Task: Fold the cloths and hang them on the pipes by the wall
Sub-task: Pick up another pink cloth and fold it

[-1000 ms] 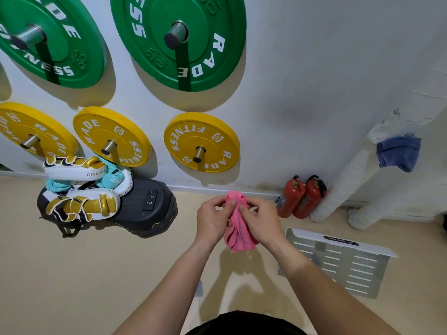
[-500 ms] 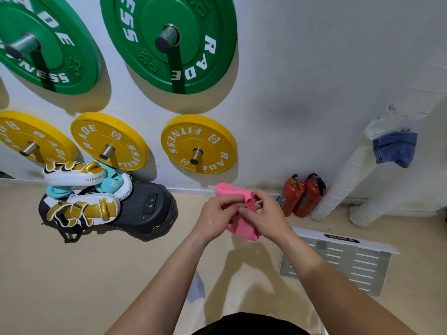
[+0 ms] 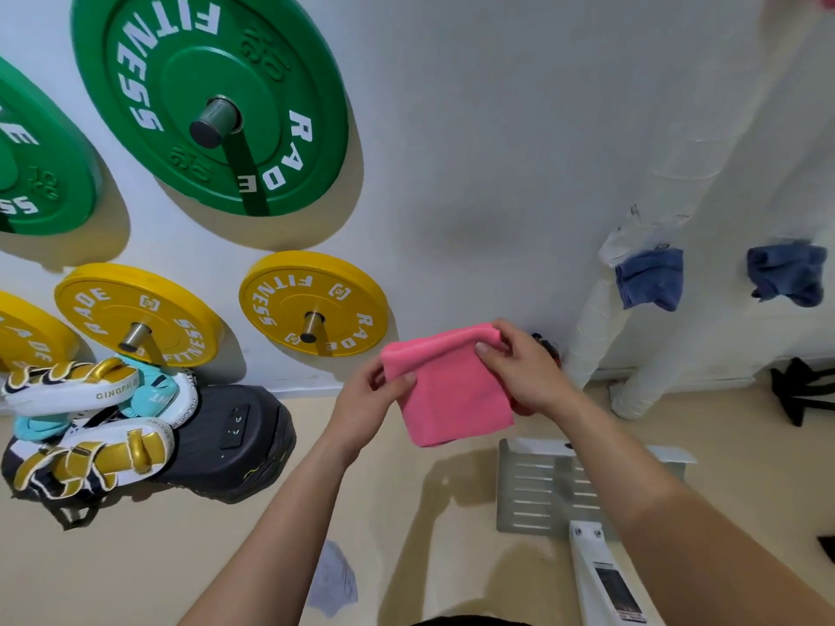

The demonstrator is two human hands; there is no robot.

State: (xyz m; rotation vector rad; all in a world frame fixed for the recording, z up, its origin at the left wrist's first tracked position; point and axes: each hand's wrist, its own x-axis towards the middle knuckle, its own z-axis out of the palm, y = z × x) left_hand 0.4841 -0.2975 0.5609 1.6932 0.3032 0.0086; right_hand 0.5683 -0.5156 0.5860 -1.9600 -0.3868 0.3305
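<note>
Folding step in hand, right now, on a soft pink microfibre cloth [image 3: 452, 386]. Held up in mid-air in front of the white wall, just left of the white wrapped pipes [image 3: 592, 336]. Pinched at its left edge by the left hand [image 3: 366, 399], thumb in front, fingers curled behind. Gripped at the upper right corner by the right hand [image 3: 524, 372], fingers curled over the rolled top fold. Hanging flat as a neat rectangle, so probably one fold from finished, maybe finished already.

Next up, by the look of things: carrying it rightwards and draping it over a free stretch of pipe, near the nearer dark blue cloth [image 3: 650, 277] and the farther dark blue cloth [image 3: 786, 273] already slung there. Calls for keeping both pinches firm to stop the layers sliding apart.

Against half a second back: no longer a bunched wad between touching hands, now spread wide with hands apart. Farther blue cloth newly in view at right.
</note>
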